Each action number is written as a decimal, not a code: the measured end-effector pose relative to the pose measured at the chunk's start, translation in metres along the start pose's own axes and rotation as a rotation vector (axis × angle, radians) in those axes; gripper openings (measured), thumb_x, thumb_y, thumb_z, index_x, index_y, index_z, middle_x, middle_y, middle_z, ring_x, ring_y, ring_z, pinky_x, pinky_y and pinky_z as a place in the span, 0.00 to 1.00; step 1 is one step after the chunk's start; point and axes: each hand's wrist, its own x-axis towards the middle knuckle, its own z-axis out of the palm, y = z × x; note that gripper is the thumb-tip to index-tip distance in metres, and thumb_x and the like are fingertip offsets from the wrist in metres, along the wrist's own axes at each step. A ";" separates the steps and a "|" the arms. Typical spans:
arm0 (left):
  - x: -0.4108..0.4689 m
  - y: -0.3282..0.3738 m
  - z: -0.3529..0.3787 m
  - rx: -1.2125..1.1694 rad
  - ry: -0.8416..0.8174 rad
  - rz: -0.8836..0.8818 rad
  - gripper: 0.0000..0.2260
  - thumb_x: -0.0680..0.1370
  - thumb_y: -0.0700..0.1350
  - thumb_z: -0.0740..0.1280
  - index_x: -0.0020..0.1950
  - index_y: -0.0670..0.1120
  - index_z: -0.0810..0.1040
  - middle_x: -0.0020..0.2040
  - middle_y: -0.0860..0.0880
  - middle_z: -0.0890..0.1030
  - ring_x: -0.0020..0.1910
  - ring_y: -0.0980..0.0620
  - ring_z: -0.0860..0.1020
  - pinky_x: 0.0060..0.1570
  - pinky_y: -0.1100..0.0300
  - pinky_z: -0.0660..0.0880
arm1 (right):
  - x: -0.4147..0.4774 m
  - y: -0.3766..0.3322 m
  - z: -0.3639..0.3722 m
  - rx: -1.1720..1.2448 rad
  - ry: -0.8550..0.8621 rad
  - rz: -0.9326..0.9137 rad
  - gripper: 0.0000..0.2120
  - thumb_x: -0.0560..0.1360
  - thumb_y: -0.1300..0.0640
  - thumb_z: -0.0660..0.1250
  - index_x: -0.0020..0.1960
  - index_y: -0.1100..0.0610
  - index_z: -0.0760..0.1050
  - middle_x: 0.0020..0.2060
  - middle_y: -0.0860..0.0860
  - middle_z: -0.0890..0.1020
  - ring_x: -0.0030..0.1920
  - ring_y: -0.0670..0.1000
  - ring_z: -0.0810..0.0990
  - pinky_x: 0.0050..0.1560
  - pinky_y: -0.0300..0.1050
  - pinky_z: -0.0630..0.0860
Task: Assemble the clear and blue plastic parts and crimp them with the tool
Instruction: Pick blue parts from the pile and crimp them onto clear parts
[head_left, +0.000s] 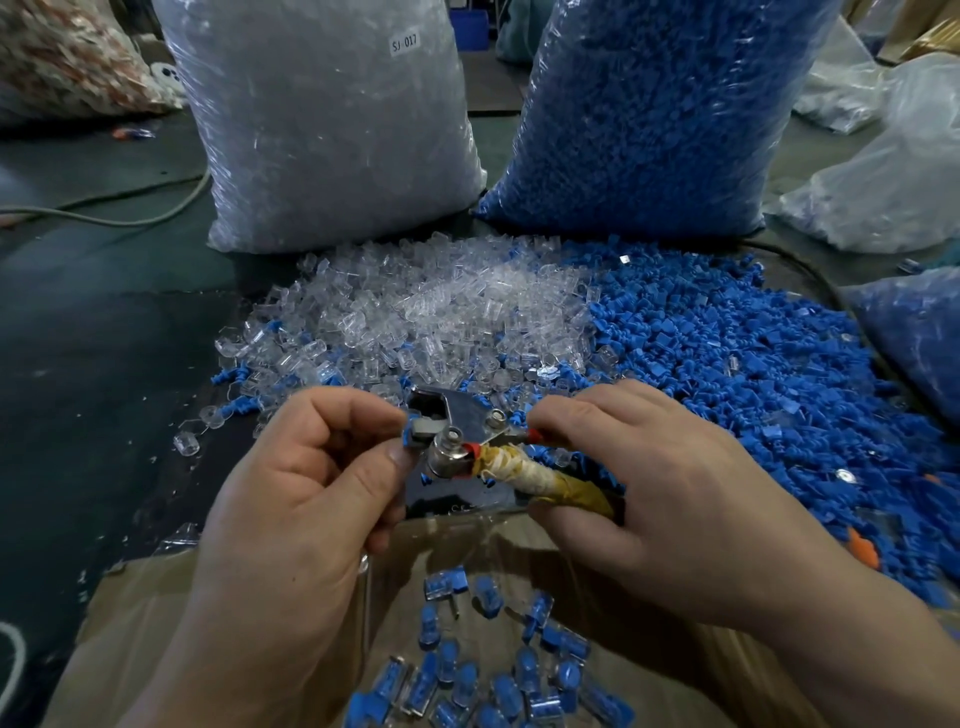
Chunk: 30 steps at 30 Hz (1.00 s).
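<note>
A metal crimping tool (462, 434) with a tape-wrapped handle (550, 480) sits in the middle of the head view. My right hand (660, 499) grips its handles from the right. My left hand (306, 483) pinches a small blue part (410, 428) at the tool's jaw on the left side. A heap of clear plastic parts (415, 312) lies just beyond the tool, and a heap of blue plastic parts (753, 353) spreads to the right. Several assembled clear-and-blue pieces (493, 670) lie in a lined cardboard box (156, 613) below my hands.
A tall bag of clear parts (322, 119) and a tall bag of blue parts (649, 114) stand behind the heaps. More plastic bags (893, 171) sit at the right. A cable (130, 208) runs across the dark surface at the left.
</note>
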 end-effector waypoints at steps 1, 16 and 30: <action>0.000 0.001 0.001 0.003 -0.002 -0.003 0.07 0.70 0.47 0.73 0.47 0.57 0.82 0.35 0.48 0.81 0.29 0.55 0.78 0.26 0.64 0.74 | 0.001 -0.001 0.000 -0.009 -0.004 0.006 0.26 0.70 0.35 0.56 0.65 0.42 0.70 0.50 0.40 0.76 0.52 0.46 0.74 0.52 0.46 0.76; 0.003 -0.002 -0.004 0.100 0.081 -0.053 0.14 0.77 0.36 0.69 0.43 0.57 0.81 0.28 0.50 0.77 0.24 0.56 0.73 0.22 0.66 0.70 | 0.003 0.008 0.005 -0.132 0.124 0.202 0.28 0.69 0.32 0.56 0.63 0.45 0.72 0.46 0.40 0.76 0.47 0.45 0.71 0.44 0.40 0.68; -0.012 0.002 0.014 0.397 -0.027 -0.049 0.09 0.73 0.50 0.71 0.47 0.65 0.79 0.33 0.57 0.83 0.29 0.60 0.80 0.29 0.71 0.75 | 0.010 -0.005 0.004 -0.168 0.161 0.224 0.27 0.73 0.31 0.53 0.61 0.46 0.74 0.55 0.45 0.78 0.58 0.50 0.73 0.62 0.54 0.69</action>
